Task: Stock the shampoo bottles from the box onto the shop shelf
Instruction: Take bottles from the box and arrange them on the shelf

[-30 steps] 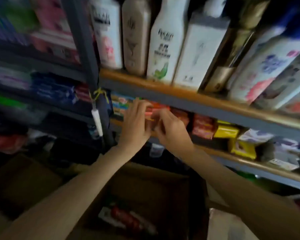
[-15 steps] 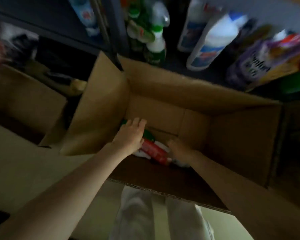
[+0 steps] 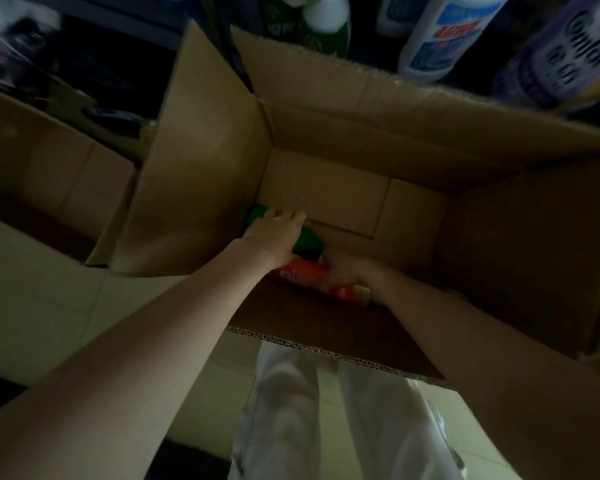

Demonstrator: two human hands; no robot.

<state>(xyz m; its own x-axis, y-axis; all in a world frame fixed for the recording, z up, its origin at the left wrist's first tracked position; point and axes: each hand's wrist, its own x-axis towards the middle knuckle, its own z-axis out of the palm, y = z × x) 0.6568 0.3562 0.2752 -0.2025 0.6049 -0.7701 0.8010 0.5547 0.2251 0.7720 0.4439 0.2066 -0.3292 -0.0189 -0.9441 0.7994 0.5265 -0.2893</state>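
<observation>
An open cardboard box (image 3: 343, 133) stands on the floor below me, flaps spread. Both my hands reach down into it. My left hand (image 3: 274, 233) lies on a green item (image 3: 307, 242) near the box's left wall, fingers spread over it. My right hand (image 3: 355, 271) is curled around a red and white package (image 3: 305, 273) at the near wall. The near flap hides the rest of what is in the box. The dim light blurs the labels.
A second cardboard box (image 3: 49, 168) stands open on the left. Behind the box, the bottom shelf holds a blue and white bottle (image 3: 444, 36), a green bottle (image 3: 323, 22) and a purple pack (image 3: 561, 53). My white trousers (image 3: 291, 410) and a pale tiled floor (image 3: 32, 306) are below.
My view dropped from the shelf with boxed goods to the box on the floor. Both hands left the shelf and went down into the box, now lying on the items.
</observation>
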